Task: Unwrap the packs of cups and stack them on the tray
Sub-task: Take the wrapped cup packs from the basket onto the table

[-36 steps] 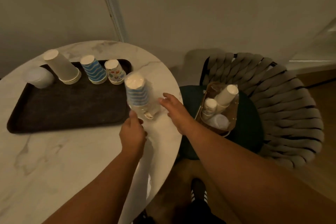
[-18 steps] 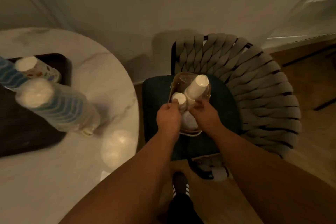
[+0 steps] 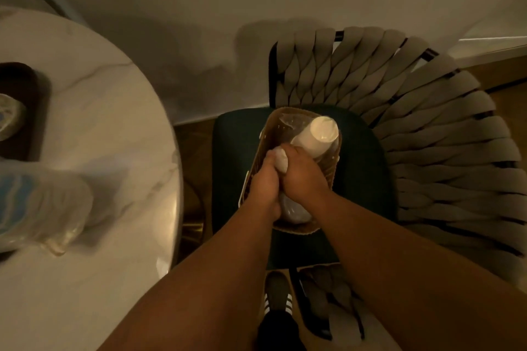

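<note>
Small wrapped pack of white cups (image 3: 281,158): frame centre, inside basket, gripped by both hands, mostly hidden.
Larger wrapped white pack (image 3: 320,134): just upper right, tilted.
Blue-striped wrapped pack (image 3: 34,205): left edge, blurred.
Dark tray (image 3: 20,111): upper left, partly cut off.

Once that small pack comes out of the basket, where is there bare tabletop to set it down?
Bare white marble tabletop lies between the dark tray and the table's right edge, above the wrapped blue-striped cup pack. More lies below that pack. The woven basket is crowded: both hands, left hand and right hand, and the tall white cup pack.
</note>
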`<state>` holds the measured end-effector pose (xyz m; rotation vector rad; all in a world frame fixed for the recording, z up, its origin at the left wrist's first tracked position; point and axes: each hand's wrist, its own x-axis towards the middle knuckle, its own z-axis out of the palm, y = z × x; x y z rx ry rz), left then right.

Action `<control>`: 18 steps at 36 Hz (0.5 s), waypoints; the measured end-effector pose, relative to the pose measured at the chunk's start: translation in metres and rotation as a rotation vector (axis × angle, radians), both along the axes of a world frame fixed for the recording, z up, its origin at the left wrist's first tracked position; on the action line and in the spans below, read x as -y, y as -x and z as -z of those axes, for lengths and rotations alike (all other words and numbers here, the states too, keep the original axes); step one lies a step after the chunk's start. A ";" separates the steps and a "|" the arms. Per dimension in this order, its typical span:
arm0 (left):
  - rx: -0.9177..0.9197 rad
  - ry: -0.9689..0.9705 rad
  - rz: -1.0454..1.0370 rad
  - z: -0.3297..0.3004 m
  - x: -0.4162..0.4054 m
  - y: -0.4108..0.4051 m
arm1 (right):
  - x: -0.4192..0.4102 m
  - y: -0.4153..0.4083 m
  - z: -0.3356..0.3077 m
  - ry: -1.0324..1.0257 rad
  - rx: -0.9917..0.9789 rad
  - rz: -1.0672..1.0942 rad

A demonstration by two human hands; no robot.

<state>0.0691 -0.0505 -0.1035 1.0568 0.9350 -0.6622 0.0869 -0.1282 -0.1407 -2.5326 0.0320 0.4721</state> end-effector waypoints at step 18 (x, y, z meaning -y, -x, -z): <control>-0.017 0.101 -0.112 0.058 0.003 -0.028 | 0.016 0.001 -0.003 -0.059 -0.008 -0.012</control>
